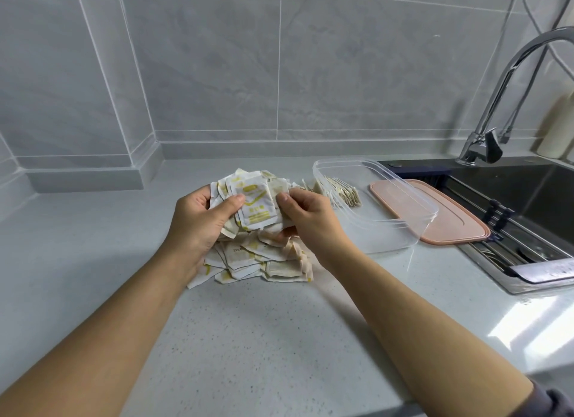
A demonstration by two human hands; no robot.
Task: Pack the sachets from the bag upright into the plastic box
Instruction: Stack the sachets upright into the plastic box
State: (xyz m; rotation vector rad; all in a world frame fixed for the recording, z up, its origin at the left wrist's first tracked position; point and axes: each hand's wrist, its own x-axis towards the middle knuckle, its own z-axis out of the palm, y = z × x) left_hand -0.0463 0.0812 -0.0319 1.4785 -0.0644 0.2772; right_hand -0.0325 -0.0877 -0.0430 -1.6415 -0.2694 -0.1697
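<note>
Both hands are up just to the left of the plastic box [391, 239], and together they hold a bunch of sachets [256, 210]. The left hand [198, 220] is curled round the bunch, with its thumb pressed on the front sachet. The right hand [307, 214] pinches the other side with its thumb on top. It looks like the hands are squeezing the bunch to make the sachets line up flat, so they can go in standing up.

Under the hands, also left of the box, a messy pile of sachets [270, 262] lies on the counter [248, 339]. They point every way, so they need tidying first.

Inside the box, at its far left end, a short row of sachets [340, 191] already stands on edge. The row leans on the end wall, which likely helps it stay up. Most of the box has room left, so I think the job is only partly done.

A pink lid [456, 227] lies flat on the right of the box, with one edge tucked under it. It is off so the box stays open for filling. The sink [534, 193] is further right of the box. I cannot see the bag.
</note>
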